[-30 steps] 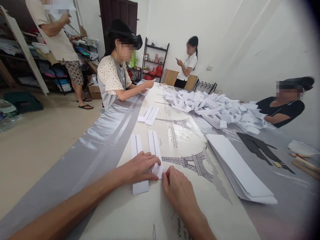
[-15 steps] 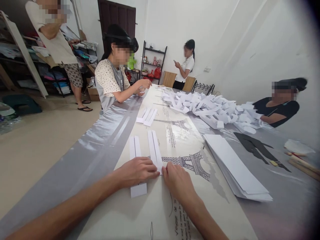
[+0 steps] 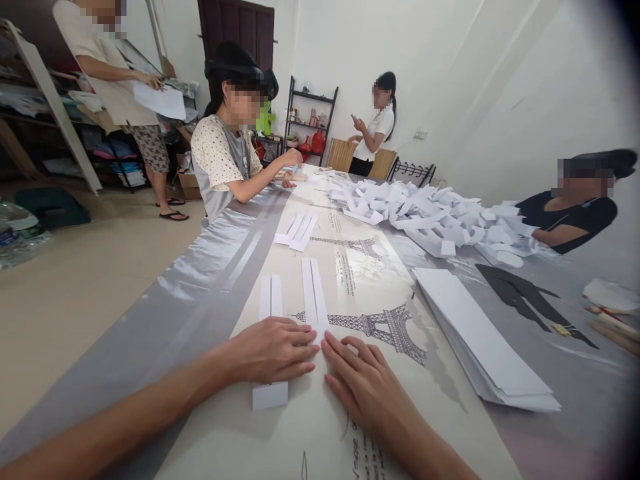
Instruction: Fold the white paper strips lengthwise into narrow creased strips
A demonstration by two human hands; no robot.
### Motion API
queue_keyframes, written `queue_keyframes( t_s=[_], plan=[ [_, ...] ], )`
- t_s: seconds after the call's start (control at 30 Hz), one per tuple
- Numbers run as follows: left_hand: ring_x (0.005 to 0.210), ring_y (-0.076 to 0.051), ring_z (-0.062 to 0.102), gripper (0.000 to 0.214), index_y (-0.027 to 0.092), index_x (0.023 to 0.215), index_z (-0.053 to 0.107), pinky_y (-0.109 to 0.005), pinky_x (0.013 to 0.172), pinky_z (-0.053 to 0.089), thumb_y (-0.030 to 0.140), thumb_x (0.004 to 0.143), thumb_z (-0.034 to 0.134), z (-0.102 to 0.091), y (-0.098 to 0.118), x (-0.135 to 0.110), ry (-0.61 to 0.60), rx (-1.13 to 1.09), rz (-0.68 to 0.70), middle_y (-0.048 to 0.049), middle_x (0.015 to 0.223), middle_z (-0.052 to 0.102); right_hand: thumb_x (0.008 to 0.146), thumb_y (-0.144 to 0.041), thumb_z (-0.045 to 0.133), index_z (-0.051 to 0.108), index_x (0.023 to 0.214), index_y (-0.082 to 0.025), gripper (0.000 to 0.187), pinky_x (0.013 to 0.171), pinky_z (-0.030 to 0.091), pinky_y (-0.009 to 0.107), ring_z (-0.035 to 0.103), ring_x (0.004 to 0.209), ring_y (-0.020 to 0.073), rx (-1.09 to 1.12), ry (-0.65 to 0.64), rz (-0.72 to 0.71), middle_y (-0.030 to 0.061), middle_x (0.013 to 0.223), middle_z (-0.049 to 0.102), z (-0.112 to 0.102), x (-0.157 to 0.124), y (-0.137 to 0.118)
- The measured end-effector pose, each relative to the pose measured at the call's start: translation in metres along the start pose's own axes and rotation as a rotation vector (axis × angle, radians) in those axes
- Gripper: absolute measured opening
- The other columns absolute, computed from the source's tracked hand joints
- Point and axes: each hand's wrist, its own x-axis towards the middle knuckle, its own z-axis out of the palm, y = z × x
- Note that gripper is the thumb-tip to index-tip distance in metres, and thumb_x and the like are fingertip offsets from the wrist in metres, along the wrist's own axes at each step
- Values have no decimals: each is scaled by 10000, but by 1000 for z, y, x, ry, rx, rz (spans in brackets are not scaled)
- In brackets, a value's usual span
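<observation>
Two folded white paper strips lie side by side on the table in front of me. My left hand (image 3: 274, 348) rests flat, fingers stretched out, across the left strip (image 3: 270, 297), pinning its near part; the strip's near end shows below my palm. My right hand (image 3: 361, 380) lies flat with its fingers spread on the cloth, its fingertips touching the near end of the right strip (image 3: 313, 297). Neither hand grips anything.
A stack of white paper sheets (image 3: 480, 337) lies to my right. A large heap of folded paper pieces (image 3: 425, 217) sits further back. Another pair of strips (image 3: 297, 231) lies ahead. A person in a dotted top (image 3: 225, 157) works at the left edge; others stand or sit around.
Both hands have flattened: my right hand's fingers, pinched at the right strip's end before, now lie spread. The left strip has slid a little nearer. The standing person at left now holds a paper.
</observation>
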Motion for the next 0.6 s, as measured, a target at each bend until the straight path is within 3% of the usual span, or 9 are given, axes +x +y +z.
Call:
queue_keyframes(
  t_s=[0.07,0.17,0.3,0.5,0.6],
  plan=[
    [1204,-241,653,302,149,1236,645,-386,1037,513,284,1085,421,2,0,-4,-40,59,41,-98,1225,721,1067,-283,393,487,1488,-144,453,985,516,484,556,1279,321,-46,-16,-24,84,1551,494,0,-1,0],
    [1219,-227,657,299,150,1240,651,-396,1078,501,250,1088,414,5,1,-7,-6,73,1,-87,1241,727,1067,-246,372,510,1464,-113,440,983,529,479,577,1273,312,-100,-5,-54,109,1527,520,-1,-3,0],
    [1226,-219,659,306,147,1244,661,-380,1074,516,252,1084,422,8,2,-8,24,38,1,-92,1260,721,1054,-150,359,589,1372,-97,397,930,560,449,621,1228,291,-142,84,-67,134,1434,611,0,-1,-2],
    [1289,-229,616,330,118,1292,647,-394,1141,467,229,1067,432,3,3,-12,-8,-73,-47,-103,1315,692,1002,-64,398,645,1279,-31,373,854,592,474,668,1143,333,-189,148,-31,196,1317,678,12,6,-12],
    [1332,-219,579,348,115,1336,623,-388,1180,425,217,1067,426,0,4,-14,-29,-127,-62,-95,1349,674,988,-50,399,622,1315,-31,396,924,583,474,628,1230,331,-150,162,-77,205,1354,652,10,8,-12]
  ],
)
